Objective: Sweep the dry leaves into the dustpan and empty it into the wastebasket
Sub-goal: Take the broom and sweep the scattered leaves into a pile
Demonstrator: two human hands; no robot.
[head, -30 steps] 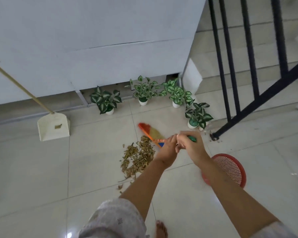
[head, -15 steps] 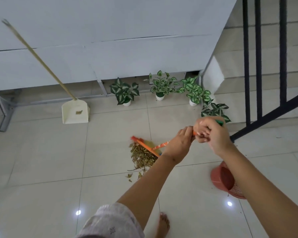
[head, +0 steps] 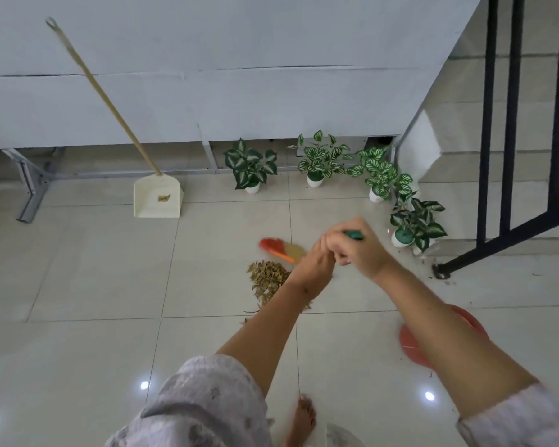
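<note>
A pile of dry brown leaves (head: 268, 279) lies on the tiled floor in the middle. Just beyond it a small broom (head: 279, 248) with an orange head and straw bristles is blurred, its green handle end poking out of my right hand (head: 357, 248). My left hand (head: 313, 266) grips the handle lower down, right against the right hand. A cream dustpan (head: 157, 198) with a long wooden handle stands against the wall at the left, well apart from the leaves. The red wastebasket (head: 412, 345) lies on the floor at the right, mostly hidden by my right forearm.
Several potted green plants (head: 251, 166) line the wall base and the corner beside the black stair railing (head: 510, 227). A grey metal bracket (head: 29, 185) sits at the left wall. My bare foot (head: 302, 417) is at the bottom.
The broom head has lifted off the pile and swung back beyond it. Both hands rose slightly, and the view tilted so more of the wall and dustpan handle shows.
</note>
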